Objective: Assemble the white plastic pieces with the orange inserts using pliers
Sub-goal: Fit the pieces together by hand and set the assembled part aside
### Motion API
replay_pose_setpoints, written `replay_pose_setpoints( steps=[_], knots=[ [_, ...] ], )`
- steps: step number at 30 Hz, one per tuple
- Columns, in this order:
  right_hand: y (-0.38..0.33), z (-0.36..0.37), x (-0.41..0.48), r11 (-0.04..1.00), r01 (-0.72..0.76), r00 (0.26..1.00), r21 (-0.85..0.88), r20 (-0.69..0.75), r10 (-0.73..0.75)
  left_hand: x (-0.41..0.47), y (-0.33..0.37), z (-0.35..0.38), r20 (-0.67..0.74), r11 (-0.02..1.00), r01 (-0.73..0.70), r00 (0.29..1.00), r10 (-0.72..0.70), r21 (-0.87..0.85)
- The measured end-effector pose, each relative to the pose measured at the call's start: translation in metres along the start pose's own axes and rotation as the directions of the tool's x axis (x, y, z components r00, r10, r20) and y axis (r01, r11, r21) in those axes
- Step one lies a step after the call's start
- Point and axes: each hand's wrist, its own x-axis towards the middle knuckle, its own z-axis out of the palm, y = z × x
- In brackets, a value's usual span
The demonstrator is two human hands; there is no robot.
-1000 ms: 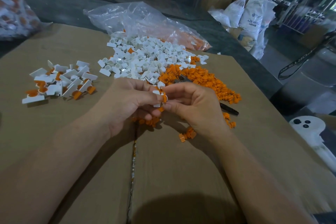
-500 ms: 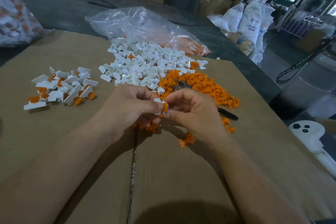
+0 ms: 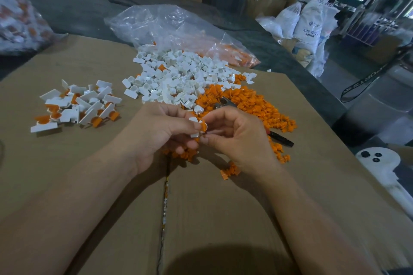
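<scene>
Cardboard covers your worktop (image 3: 67,174). Above it, your left grip (image 3: 156,131) pinches a white piece (image 3: 193,119), and your right grip (image 3: 237,140) pinches an orange insert (image 3: 203,127) against it. Pliers (image 3: 281,140) lie mostly hidden behind your right hand.

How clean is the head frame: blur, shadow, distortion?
Head view: left hand, right hand, white piece and orange insert between them sharp; bag at far left blurred; wide-angle stretch at frame edges; soft shadow on the near cardboard.
</scene>
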Motion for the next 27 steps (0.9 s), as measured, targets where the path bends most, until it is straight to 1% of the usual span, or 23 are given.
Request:
replay_pose_setpoints(
  steps=[5, 7, 9, 12, 14, 15, 18, 20, 22, 24, 27],
  knots=[
    [0.001, 0.0, 0.0, 1.0, 0.015, 1.0, -0.028, 0.003, -0.015, 0.0, 0.0, 0.0, 0.009, 1.0, 0.008, 1.0, -0.008, 0.002],
    [0.0, -0.005, 0.0, 0.998, 0.0, 1.0, -0.068, -0.019, -0.002, 0.0, 0.0, 0.001, 0.002, 1.0, 0.016, 1.0, -0.016, -0.019],
    [0.0, -0.017, 0.001, 0.985, -0.03, 0.997, -0.171, -0.077, 0.017, 0.001, 0.0, 0.001, -0.011, 0.999, 0.018, 1.0, -0.019, -0.028],
    [0.002, -0.039, 0.002, 0.948, -0.155, 0.974, -0.277, -0.206, 0.099, 0.001, 0.0, 0.0, -0.007, 1.0, 0.016, 1.0, -0.016, -0.018],
    [0.005, -0.051, 0.002, 0.903, -0.252, 0.951, -0.349, -0.263, 0.164, 0.001, 0.0, -0.001, 0.002, 1.0, 0.018, 1.0, -0.018, -0.011],
    [0.006, -0.056, 0.001, 0.869, -0.299, 0.942, -0.394, -0.269, 0.202, 0.001, 0.0, -0.001, 0.002, 1.0, 0.019, 1.0, -0.019, -0.009],
    [0.009, -0.066, 0.0, 0.706, -0.423, 0.902, -0.568, -0.185, 0.391, 0.003, -0.003, -0.001, -0.014, 1.0, 0.022, 1.0, -0.022, -0.018],
    [0.01, -0.067, 0.0, 0.601, -0.425, 0.865, -0.677, -0.106, 0.491, 0.004, -0.004, -0.002, -0.025, 1.0, 0.019, 0.999, -0.02, -0.018],
    [0.013, -0.065, 0.0, 0.529, -0.405, 0.836, -0.746, -0.068, 0.544, 0.004, -0.005, -0.002, -0.026, 1.0, 0.011, 1.0, -0.011, -0.016],
    [0.014, -0.063, 0.0, 0.504, -0.428, 0.817, -0.75, -0.083, 0.571, 0.005, -0.005, -0.002, -0.025, 1.0, 0.003, 1.0, -0.003, -0.007],
    [0.012, -0.062, 0.0, 0.525, -0.436, 0.838, -0.731, -0.117, 0.533, 0.005, -0.005, -0.002, -0.032, 1.0, 0.004, 0.999, -0.004, -0.004]
  ],
)
